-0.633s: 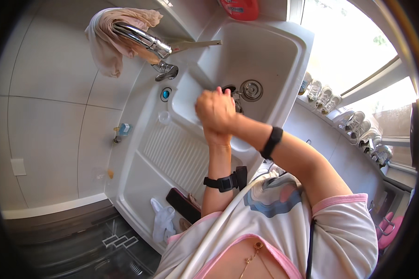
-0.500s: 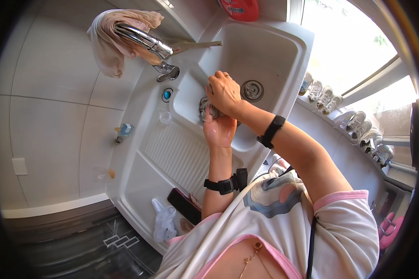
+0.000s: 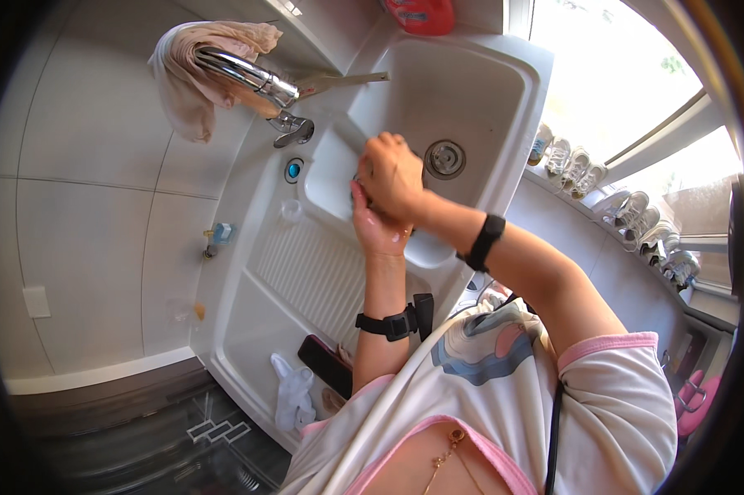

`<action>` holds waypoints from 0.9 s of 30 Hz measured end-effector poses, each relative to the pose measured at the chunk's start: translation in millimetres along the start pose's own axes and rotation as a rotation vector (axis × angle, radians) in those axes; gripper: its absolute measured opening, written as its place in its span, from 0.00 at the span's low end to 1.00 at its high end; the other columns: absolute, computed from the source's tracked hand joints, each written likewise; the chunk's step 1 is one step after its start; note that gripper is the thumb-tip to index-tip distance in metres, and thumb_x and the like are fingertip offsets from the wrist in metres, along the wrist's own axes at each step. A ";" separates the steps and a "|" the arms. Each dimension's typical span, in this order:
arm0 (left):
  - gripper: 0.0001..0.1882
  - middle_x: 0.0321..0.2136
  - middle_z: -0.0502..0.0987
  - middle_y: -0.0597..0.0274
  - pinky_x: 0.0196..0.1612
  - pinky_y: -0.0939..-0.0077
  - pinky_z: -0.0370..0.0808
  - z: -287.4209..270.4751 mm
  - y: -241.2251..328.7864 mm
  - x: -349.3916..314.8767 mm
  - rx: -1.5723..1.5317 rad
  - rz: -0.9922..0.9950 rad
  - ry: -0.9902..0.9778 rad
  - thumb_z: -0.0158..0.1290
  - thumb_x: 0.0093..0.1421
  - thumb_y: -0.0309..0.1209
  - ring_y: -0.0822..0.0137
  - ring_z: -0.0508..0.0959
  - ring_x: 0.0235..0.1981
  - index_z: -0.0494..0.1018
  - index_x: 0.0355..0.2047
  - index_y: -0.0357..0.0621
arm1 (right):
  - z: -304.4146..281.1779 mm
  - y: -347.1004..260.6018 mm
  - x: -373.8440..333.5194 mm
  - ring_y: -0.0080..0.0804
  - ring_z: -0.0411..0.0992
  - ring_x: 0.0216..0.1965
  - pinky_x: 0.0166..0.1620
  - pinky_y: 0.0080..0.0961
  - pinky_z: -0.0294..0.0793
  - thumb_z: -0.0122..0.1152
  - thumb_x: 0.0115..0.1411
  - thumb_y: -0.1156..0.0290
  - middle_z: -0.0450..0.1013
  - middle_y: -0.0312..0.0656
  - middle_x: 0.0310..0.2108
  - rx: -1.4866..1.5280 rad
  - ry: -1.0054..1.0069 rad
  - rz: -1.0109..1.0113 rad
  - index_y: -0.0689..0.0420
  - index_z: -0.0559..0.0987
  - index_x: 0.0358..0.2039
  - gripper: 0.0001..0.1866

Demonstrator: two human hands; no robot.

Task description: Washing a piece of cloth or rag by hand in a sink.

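Over the white sink (image 3: 516, 124), my two hands are pressed together. My right hand (image 3: 395, 175) lies on top with its fingers curled over, slightly smeared by motion. Beneath it is my left hand (image 3: 380, 233), wet and palm up, its thumb along the right hand's side and its other fingers hidden. Between them the hands squeeze a crumpled grey cloth, almost wholly covered now; its exact kind does not show. The ribbed washboard (image 3: 306, 260) slopes up beside my left wrist. Just right of my hands is the metal drain (image 3: 445, 159).
A chrome faucet (image 3: 248, 74) has a pale pink cloth (image 3: 186, 78) draped over it. A red bottle (image 3: 421, 15) stands at the sink's far edge. A dark phone (image 3: 326, 365) and a white crumpled item (image 3: 293, 392) lie at the near left. Several shoes (image 3: 582, 172) line the windowsill.
My right hand has closed further over the left, and the grey cloth that showed between them is now covered. The view has shifted slightly.
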State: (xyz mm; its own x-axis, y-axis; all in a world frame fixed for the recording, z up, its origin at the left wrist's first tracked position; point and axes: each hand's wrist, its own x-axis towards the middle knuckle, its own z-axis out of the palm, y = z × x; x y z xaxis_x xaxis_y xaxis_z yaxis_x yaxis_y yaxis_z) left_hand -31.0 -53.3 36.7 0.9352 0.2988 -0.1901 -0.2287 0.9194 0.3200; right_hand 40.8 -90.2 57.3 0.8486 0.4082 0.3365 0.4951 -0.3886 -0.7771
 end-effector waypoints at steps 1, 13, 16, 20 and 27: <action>0.25 0.51 0.61 0.56 0.52 0.64 0.60 -8.9 6.2 0.8 0.023 0.041 -0.062 0.32 0.62 0.48 0.60 0.62 0.52 0.57 0.54 0.49 | -4.5 -13.3 -14.3 0.47 0.68 0.34 0.34 0.42 0.69 0.51 0.49 0.64 0.68 0.52 0.32 0.038 -0.056 -0.030 0.59 0.73 0.29 0.11; 0.24 0.56 0.56 0.53 0.57 0.61 0.54 6.9 2.3 2.1 -0.022 0.010 -0.084 0.33 0.62 0.44 0.60 0.56 0.57 0.52 0.58 0.54 | 1.4 8.0 5.9 0.44 0.68 0.30 0.33 0.38 0.71 0.51 0.47 0.69 0.69 0.47 0.24 -0.011 0.145 -0.097 0.59 0.73 0.22 0.07; 0.27 0.59 0.49 0.49 0.59 0.61 0.49 12.3 11.9 2.2 0.159 0.203 -0.168 0.28 0.62 0.47 0.55 0.51 0.59 0.43 0.60 0.54 | 6.0 -48.1 -32.6 0.47 0.62 0.45 0.46 0.39 0.62 0.50 0.50 0.67 0.64 0.53 0.39 -0.182 0.113 0.092 0.57 0.71 0.33 0.11; 0.23 0.55 0.56 0.51 0.58 0.64 0.53 10.5 0.7 -3.7 0.061 0.126 -0.210 0.31 0.62 0.43 0.59 0.56 0.57 0.51 0.58 0.54 | 22.8 -47.6 -42.7 0.48 0.49 0.58 0.57 0.38 0.50 0.50 0.51 0.65 0.51 0.56 0.55 -0.230 0.000 0.224 0.52 0.66 0.49 0.23; 0.22 0.49 0.64 0.54 0.53 0.64 0.61 -11.5 8.5 5.0 0.054 -0.021 0.002 0.33 0.62 0.42 0.60 0.63 0.51 0.58 0.52 0.46 | -13.5 -12.6 -7.5 0.47 0.66 0.43 0.42 0.35 0.67 0.52 0.45 0.71 0.71 0.50 0.32 0.000 -0.158 -0.040 0.58 0.73 0.18 0.05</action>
State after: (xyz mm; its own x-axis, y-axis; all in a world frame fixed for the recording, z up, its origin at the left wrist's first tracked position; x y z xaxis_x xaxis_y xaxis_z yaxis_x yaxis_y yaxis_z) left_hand -31.3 -41.0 27.8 0.9391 0.2800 -0.1990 -0.1939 0.9103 0.3658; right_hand 30.7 -99.6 71.8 0.7882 0.5484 0.2794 0.5282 -0.3696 -0.7645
